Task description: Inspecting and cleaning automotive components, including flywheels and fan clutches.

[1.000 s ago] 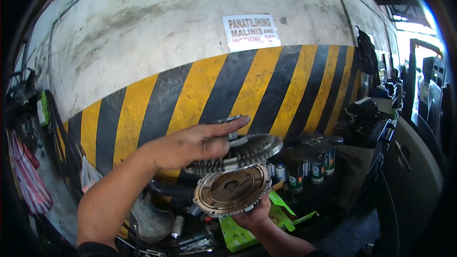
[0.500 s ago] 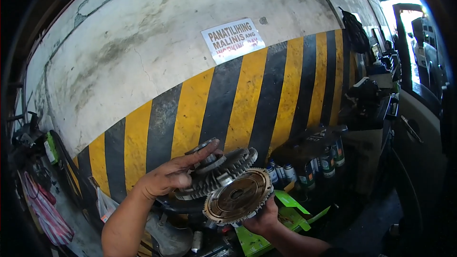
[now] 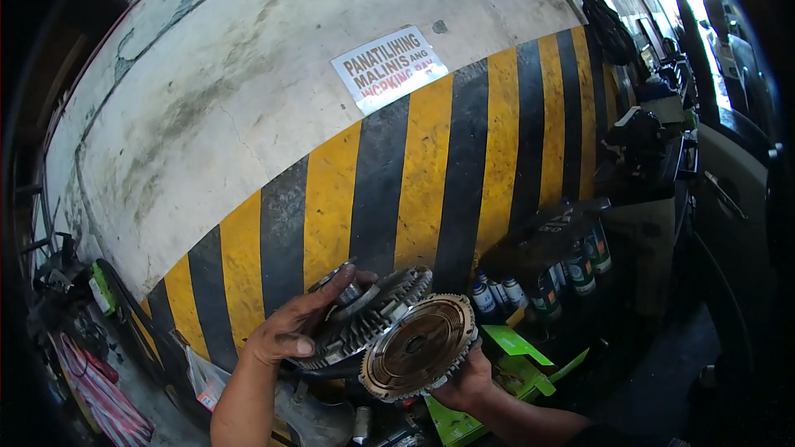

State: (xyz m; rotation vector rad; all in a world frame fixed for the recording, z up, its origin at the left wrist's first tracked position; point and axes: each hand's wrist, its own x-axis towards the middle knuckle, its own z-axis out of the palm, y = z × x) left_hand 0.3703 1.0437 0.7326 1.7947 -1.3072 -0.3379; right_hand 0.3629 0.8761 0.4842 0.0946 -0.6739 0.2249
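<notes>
Two round halves of what looks like a fan clutch are in my hands, side by side in front of the wall. My left hand (image 3: pixel 286 333) grips the finned metal half (image 3: pixel 360 333) by its hub and edge, index finger and thumb curled round it. My right hand (image 3: pixel 469 379) supports the other half, a toothed disc (image 3: pixel 418 346) with concentric grooves and a brownish oily face turned up toward me. The disc's left edge overlaps the finned half; whether they touch, I cannot tell. The right fingers are mostly hidden beneath the disc.
Below my right hand lies a bright green metal tray (image 3: pixel 455 424). Spray cans (image 3: pixel 513 291) and bottles (image 3: pixel 582 277) stand beyond it, near the striped wall (image 3: pixel 422 199). A white plastic bag (image 3: pixel 203 374) and a pink striped bag (image 3: pixel 99 393) hang at left. A vehicle door (image 3: pixel 729 165) is at right.
Both halves stay in my hands. The finned half has tilted a little, and my left thumb now lies lower along its edge. The whole view has shifted slightly.
</notes>
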